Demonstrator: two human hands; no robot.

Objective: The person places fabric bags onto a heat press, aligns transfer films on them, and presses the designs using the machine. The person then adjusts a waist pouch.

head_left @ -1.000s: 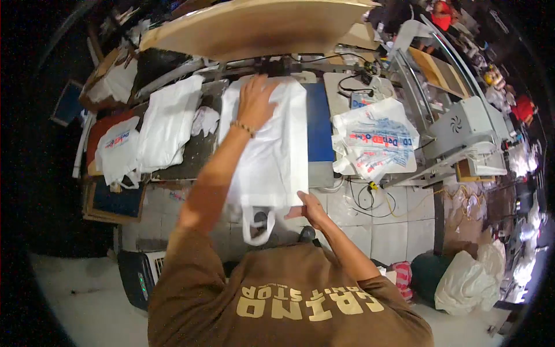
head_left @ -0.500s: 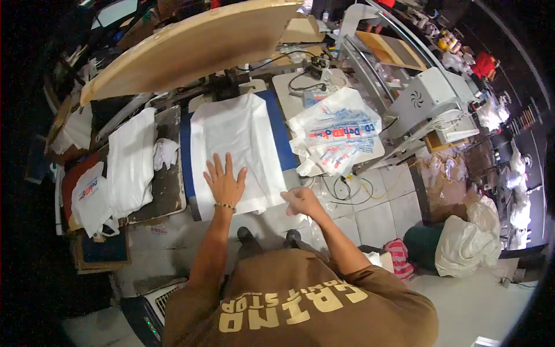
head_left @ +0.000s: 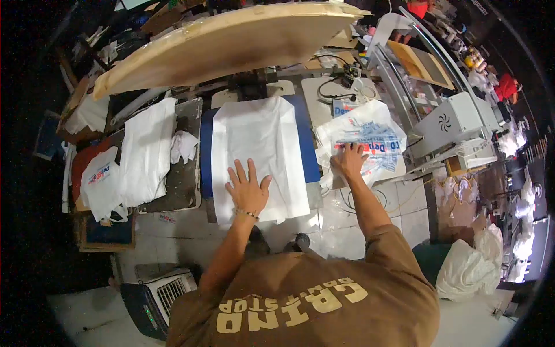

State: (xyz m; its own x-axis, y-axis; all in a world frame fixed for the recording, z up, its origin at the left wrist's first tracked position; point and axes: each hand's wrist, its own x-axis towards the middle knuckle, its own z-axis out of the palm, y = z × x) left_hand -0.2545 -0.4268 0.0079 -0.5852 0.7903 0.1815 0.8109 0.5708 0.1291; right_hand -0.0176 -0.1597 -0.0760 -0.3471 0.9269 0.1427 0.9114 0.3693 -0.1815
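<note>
A white bag point(head_left: 260, 139) lies flat on a blue board point(head_left: 306, 127) in the middle. My left hand point(head_left: 248, 188) rests on its lower part with the fingers spread. On the right, my right hand point(head_left: 350, 159) touches a pile of clear printed sheets point(head_left: 378, 136) with blue and red lettering; its fingers are bent and apart, and whether it grips a sheet cannot be made out. To the left lie a stack of white bags point(head_left: 147, 150) and a printed white bag point(head_left: 101, 179).
A large pale panel point(head_left: 231, 52) stands tilted behind the board. At the right is a metal frame with a grey fan box point(head_left: 445, 121). A crumpled white cloth point(head_left: 184, 146) lies left of the board. Another person point(head_left: 417, 8) appears partly at the top right.
The white bag now lies on the blue board, its handles out of sight. My left hand came down onto its near part. My right hand left its edge and moved right to the printed sheets.
</note>
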